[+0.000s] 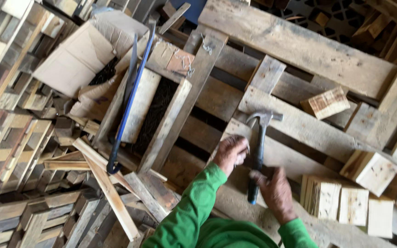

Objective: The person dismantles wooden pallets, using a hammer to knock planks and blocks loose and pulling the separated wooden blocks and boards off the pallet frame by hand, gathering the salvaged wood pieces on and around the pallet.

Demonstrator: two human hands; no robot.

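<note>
One hammer (pixel 258 151) gripped in the right hand (pixel 275 193), left hand (pixel 229 154) just beside it pinching nails, two hands over one plank (pixel 295 124), four wooden blocks (pixel 341 202) right of the hammer

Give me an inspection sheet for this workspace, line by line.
Surface: pallet of rough planks, laid flat.
Job's things: hammer, head resting on a plank; nails, small, pinched in left hand.
Clutter: wood blocks at right; loose slats; torn cardboard box.
Hands: left hand closed on nails; right hand beside the hammer handle, grip unclear.
Cables: nothing seen; a blue bar lies on a wooden tray of nails.
Surroundings: stacked pallets at left.
</note>
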